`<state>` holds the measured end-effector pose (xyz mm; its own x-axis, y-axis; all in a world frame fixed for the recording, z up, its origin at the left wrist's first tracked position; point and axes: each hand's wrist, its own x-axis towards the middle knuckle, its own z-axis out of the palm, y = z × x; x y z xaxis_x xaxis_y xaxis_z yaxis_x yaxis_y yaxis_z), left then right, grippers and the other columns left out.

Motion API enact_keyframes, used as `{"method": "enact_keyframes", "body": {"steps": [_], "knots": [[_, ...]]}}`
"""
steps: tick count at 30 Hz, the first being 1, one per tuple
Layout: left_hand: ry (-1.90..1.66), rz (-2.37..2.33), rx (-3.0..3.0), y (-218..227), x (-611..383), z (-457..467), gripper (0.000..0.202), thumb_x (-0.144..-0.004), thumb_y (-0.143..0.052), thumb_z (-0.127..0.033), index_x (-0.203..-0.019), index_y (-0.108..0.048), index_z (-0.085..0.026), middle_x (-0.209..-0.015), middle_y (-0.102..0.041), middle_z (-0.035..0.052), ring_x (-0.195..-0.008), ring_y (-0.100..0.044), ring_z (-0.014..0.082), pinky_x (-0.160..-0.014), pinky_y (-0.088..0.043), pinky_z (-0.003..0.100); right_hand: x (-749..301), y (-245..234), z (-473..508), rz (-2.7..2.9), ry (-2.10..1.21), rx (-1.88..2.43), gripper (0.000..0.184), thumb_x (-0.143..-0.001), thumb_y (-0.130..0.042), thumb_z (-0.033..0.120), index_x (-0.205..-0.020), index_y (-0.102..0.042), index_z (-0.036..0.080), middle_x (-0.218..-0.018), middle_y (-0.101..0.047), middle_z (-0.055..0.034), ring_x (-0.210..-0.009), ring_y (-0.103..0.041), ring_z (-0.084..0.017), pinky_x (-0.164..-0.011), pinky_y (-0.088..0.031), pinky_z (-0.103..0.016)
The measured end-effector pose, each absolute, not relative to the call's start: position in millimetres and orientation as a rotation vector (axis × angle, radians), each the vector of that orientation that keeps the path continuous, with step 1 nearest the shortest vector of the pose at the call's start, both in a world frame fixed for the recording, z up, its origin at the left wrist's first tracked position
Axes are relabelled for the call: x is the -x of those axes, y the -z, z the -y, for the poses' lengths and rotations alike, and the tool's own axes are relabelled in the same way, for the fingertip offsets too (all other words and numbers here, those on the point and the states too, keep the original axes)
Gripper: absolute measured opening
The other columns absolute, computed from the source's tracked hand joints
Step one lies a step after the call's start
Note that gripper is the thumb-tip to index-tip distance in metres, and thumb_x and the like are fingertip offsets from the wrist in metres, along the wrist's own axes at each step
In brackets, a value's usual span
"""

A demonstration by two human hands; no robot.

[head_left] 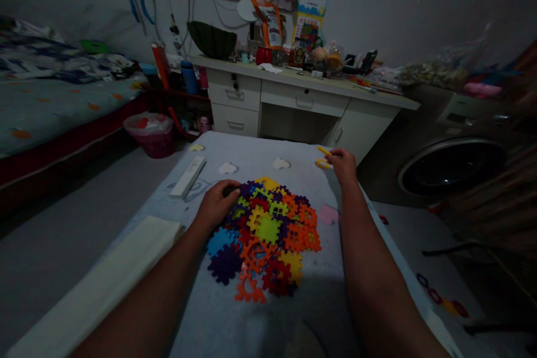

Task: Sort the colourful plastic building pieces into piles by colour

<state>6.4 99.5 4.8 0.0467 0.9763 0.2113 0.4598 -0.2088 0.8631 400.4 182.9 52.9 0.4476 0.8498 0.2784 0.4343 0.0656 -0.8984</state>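
Pile of interlocking toy tiles (264, 235) sits centre frame on the grey cloth-covered table (251, 319). They look like light, thin pieces with notched edges, probably slightly flexible; best pinched at an edge tab, and loose ones will likely slide. Left hand (216, 204) lies palm-down on the pile's upper-left edge, fingers curled over tiles, forearm low. Right hand (344, 166) is stretched to upper right, pinching a yellow piece (323, 156). White bar (188, 177) lies left of the pile.
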Motion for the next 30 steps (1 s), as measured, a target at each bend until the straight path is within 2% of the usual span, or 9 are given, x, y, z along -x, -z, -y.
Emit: {"method": "enact_keyframes", "body": {"steps": [4,8,11,14,19,22,25,27,30], "knots": [[-1.095,-1.451,-1.742,-7.6,-6.4,-98.6,0.035,-0.078,-0.059,-0.046,-0.099,-0.068,-0.02,-0.102,-0.072,0.0076,-0.096,-0.066,0.0264,-0.092,-0.049,0.043,-422.5,-33.9,-185.8,1.118,-0.173,1.795,0.017,-0.073,-0.056,0.026,-0.086,-0.064,0.017,-0.087,-0.068,-0.0081,-0.082,-0.064,-0.021,-0.079,-0.053,-0.038],[-1.101,-1.445,-1.743,-10.8,-6.9,-96.6,0.033,-0.077,-0.059,-0.044,-0.098,-0.069,-0.02,-0.099,-0.072,0.0068,-0.094,-0.066,0.0259,-0.091,-0.05,0.043,-415.7,-19.9,-185.4,1.298,-0.044,1.913,0.029,-0.075,-0.047,0.016,-0.096,-0.067,0.013,-0.105,-0.068,-0.0129,-0.097,-0.062,-0.022,-0.095,-0.047,-0.04],[-1.127,-1.434,-1.725,-10.0,-6.8,-96.9,0.033,-0.078,-0.06,-0.044,-0.099,-0.069,-0.021,-0.098,-0.073,0.0061,-0.093,-0.066,0.0253,-0.089,-0.05,0.042,-407.5,-13.8,-183.0,1.425,-0.032,1.984,0.033,-0.073,-0.045,0.01,-0.096,-0.069,0.011,-0.109,-0.067,-0.0142,-0.105,-0.058,-0.023,-0.102,-0.042,-0.039],[-1.148,-1.444,-1.695,-7.2,-5.6,-100.1,0.035,-0.078,-0.06,-0.047,-0.098,-0.069,-0.02,-0.096,-0.072,0.0055,-0.092,-0.066,0.0247,-0.087,-0.051,0.039,-403.6,-11.6,-178.0,1.473,-0.074,2.002,0.03,-0.073,-0.047,0.009,-0.093,-0.069,0.013,-0.108,-0.067,-0.0131,-0.107,-0.056,-0.024,-0.101,-0.042,-0.04],[-1.245,-1.493,-1.577,-1.7,-2.6,-109.4,0.036,-0.08,-0.057,-0.044,-0.101,-0.07,-0.019,-0.099,-0.072,0.0059,-0.093,-0.066,0.0245,-0.087,-0.05,0.038,-398.1,-24.5,-172.6,1.463,-0.134,2.065,0.023,-0.078,-0.052,0.012,-0.092,-0.07,0.012,-0.115,-0.063,-0.0175,-0.113,-0.054,-0.034,-0.098,-0.04,-0.051],[-1.312,-1.53,-1.526,-1.3,-1.1,-112.4,0.032,-0.081,-0.054,-0.041,-0.1,-0.071,-0.021,-0.107,-0.072,0.0062,-0.102,-0.064,0.0254,-0.094,-0.047,0.04,-383.8,-43.5,-175.1,1.572,-0.192,1.956,0.021,-0.077,-0.057,0.015,-0.092,-0.071,0.016,-0.111,-0.066,-0.0131,-0.107,-0.058,-0.028,-0.097,-0.044,-0.045],[-1.344,-1.526,-1.493,-3.0,-1.1,-112.4,0.031,-0.081,-0.054,-0.04,-0.097,-0.071,-0.021,-0.109,-0.071,0.0061,-0.105,-0.063,0.0253,-0.097,-0.046,0.039,-353.4,-60.9,-176.1,1.855,-0.455,1.69,0.021,-0.08,-0.058,0.021,-0.094,-0.073,0.019,-0.095,-0.071,-0.0056,-0.092,-0.064,-0.02,-0.089,-0.049,-0.035],[-1.334,-1.51,-1.486,-3.9,-2.0,-111.6,0.031,-0.08,-0.055,-0.041,-0.097,-0.07,-0.021,-0.107,-0.072,0.0058,-0.103,-0.064,0.0249,-0.095,-0.047,0.038,-326.2,-65.3,-173.7,2.07,-0.649,1.473,0.019,-0.081,-0.059,0.022,-0.093,-0.074,0.019,-0.093,-0.073,-0.0041,-0.089,-0.065,-0.019,-0.087,-0.049,-0.032],[-1.299,-1.493,-1.509,-3.2,-2.9,-111.0,0.032,-0.079,-0.057,-0.042,-0.097,-0.07,-0.02,-0.104,-0.072,0.0059,-0.099,-0.065,0.0244,-0.092,-0.047,0.038,-287.1,-57.9,-168.4,2.266,-0.722,1.369,0.017,-0.081,-0.062,0.018,-0.092,-0.074,0.018,-0.096,-0.073,-0.0048,-0.088,-0.064,-0.018,-0.084,-0.048,-0.029]]}}
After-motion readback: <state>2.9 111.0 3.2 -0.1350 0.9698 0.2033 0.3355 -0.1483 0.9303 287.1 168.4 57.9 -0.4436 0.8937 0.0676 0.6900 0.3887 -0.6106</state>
